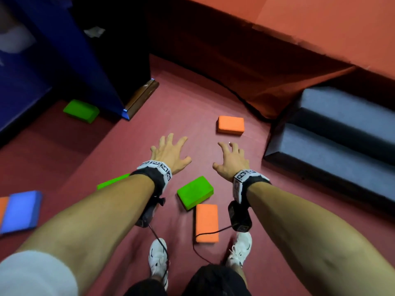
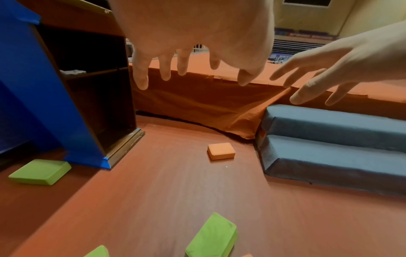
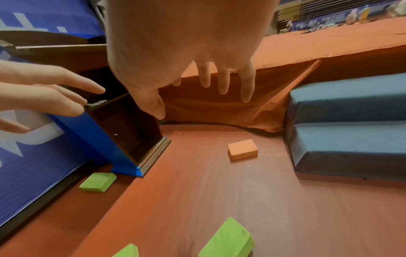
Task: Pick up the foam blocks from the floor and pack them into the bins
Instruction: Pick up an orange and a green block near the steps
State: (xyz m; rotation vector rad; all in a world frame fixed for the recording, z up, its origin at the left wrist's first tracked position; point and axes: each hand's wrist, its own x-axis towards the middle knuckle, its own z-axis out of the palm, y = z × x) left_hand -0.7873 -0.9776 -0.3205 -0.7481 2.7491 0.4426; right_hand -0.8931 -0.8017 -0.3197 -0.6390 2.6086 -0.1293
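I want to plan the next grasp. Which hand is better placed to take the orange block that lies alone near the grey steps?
Probably the right hand. It hangs open, just short of the orange block. The left hand is also open, but farther to the side.

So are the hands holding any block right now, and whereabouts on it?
Nothing is held. The left hand and right hand are both spread open above the floor, short of the orange block.
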